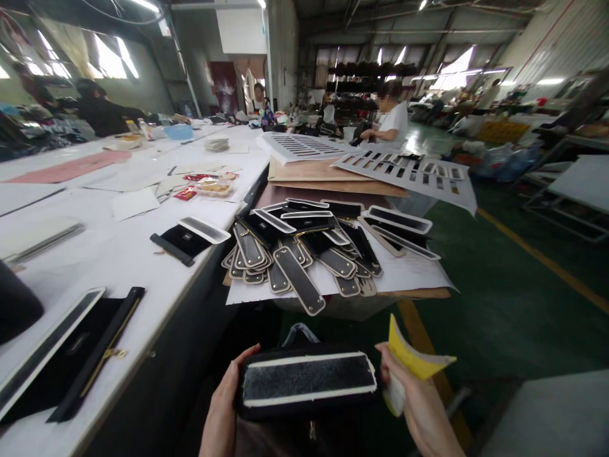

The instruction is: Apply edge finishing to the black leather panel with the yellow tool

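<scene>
Nearest to us, our left hand (pixel 223 409) and right hand (pixel 419 406) close their grip on both short ends of the black pouch (pixel 307 384), held low before the table (pixel 118 254). We judge it light, soft, easily bent; the right also pinches a yellow paper (pixel 412 355).

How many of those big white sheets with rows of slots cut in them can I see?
2. One slotted sheet lies on top of the brown boards, and the other slotted sheet hangs off their right side. More may lie hidden underneath.
</scene>
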The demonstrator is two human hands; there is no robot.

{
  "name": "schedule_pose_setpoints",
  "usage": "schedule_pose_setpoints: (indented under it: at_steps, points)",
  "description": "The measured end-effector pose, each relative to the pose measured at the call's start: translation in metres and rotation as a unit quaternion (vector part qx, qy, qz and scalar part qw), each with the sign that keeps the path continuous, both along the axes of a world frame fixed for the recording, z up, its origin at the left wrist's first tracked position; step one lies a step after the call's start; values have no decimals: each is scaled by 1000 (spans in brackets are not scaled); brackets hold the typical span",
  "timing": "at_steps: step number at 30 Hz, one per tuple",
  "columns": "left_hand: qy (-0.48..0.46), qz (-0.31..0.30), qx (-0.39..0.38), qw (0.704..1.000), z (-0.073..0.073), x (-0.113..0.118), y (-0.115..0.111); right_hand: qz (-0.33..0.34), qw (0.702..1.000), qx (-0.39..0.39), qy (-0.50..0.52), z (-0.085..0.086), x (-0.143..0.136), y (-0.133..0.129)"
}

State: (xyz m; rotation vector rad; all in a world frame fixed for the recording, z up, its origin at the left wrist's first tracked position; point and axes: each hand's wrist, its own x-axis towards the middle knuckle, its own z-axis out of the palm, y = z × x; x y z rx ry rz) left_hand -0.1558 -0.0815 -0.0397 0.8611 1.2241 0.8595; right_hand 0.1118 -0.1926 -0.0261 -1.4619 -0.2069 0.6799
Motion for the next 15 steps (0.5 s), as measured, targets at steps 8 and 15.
schedule_pose_setpoints:
  at_steps: [8, 15]
  points:
    - [79, -10, 66, 995, -9, 5, 2, 36, 998, -49, -6, -37, -25, -10]
    - [102, -37, 78, 991, -26, -1, 10, 55, 968, -139, -200, -47, -24, -9]
